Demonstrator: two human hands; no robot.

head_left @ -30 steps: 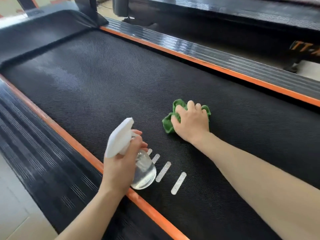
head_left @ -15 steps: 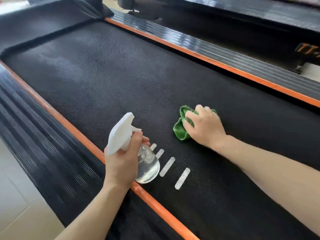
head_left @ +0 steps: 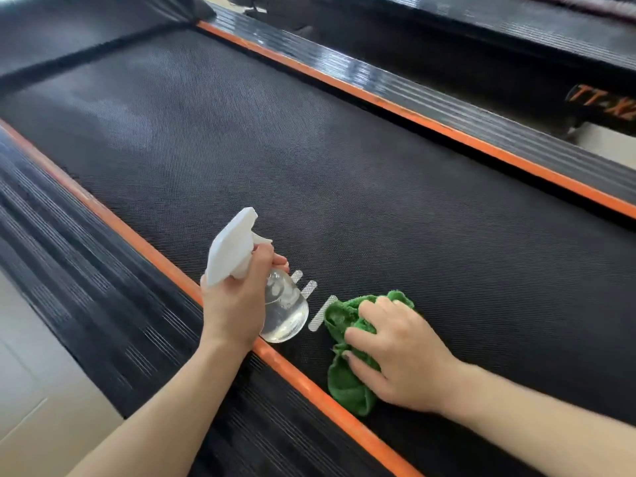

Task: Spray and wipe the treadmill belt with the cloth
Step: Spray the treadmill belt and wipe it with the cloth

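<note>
right hand (head_left: 399, 356) pressing green cloth (head_left: 347, 383), fingers (head_left: 364, 335) curling into it, at belt's (head_left: 378, 187) near-left edge | left hand (head_left: 237, 304) gripping spray bottle (head_left: 282, 308) | cloth looking soft, light, bunchable; palming its middle seems best

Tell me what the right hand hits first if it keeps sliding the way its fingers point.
Probably the spray bottle gripped by the left hand: the right hand, pressing the green cloth, points left along the belt; depth unclear.

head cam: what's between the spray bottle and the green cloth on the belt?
In the head view, white dash marks on the black belt lie between the spray bottle and the green cloth; the cloth's edge covers part of the nearest one.
</note>
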